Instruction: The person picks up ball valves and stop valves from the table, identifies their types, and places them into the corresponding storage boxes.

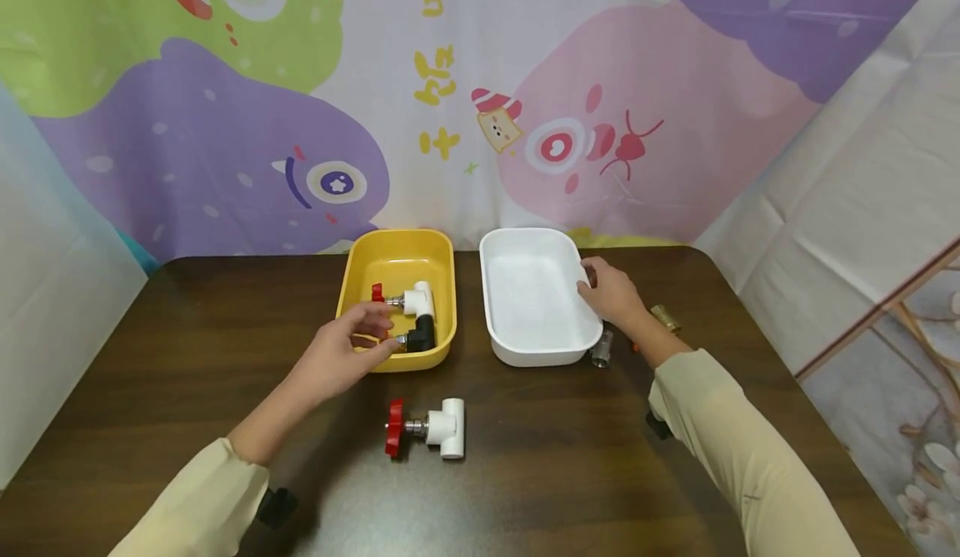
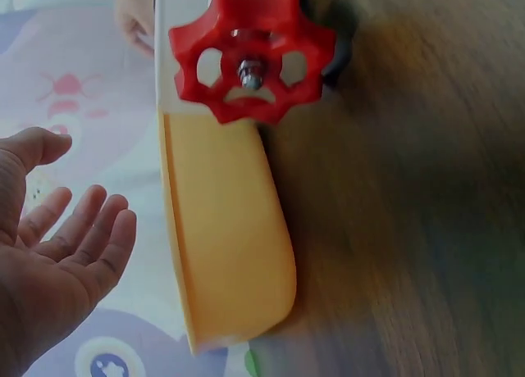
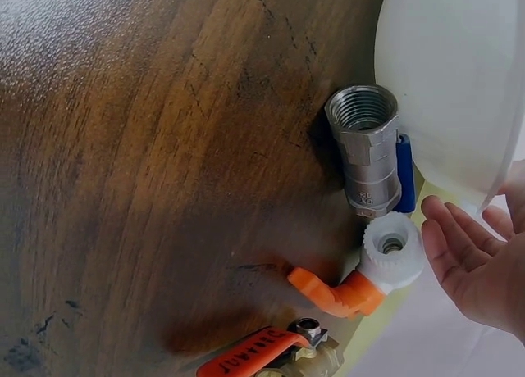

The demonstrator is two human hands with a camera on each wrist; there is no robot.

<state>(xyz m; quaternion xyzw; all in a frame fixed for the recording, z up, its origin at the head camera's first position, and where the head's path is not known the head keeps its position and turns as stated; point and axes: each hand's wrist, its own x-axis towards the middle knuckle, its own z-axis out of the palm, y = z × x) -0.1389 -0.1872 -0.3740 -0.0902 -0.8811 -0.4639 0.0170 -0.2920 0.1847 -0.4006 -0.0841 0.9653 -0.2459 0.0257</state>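
Observation:
My left hand [image 1: 341,348] hovers at the front left of the yellow tray [image 1: 354,278], its fingers loosely spread and holding nothing. In that tray lie a white valve [image 1: 417,300] with a red handle and a black-bodied valve [image 1: 422,333], partly covered by the fingers. A white tee-shaped valve [image 1: 448,429] with a red handwheel [image 2: 254,56] lies on the table in front. My right hand [image 1: 615,294] is at the right rim of the white tray [image 1: 534,355], fingers extended with nothing between them. Close by is a steel ball valve [image 3: 371,164] with a blue handle.
Beside the steel valve stand a white valve [image 3: 395,250] with an orange handle and a brass valve [image 3: 316,356] with a red-orange lever. A cartoon-printed cloth [image 1: 450,190] hangs behind the dark wooden table [image 1: 540,474]. The two trays stand side by side.

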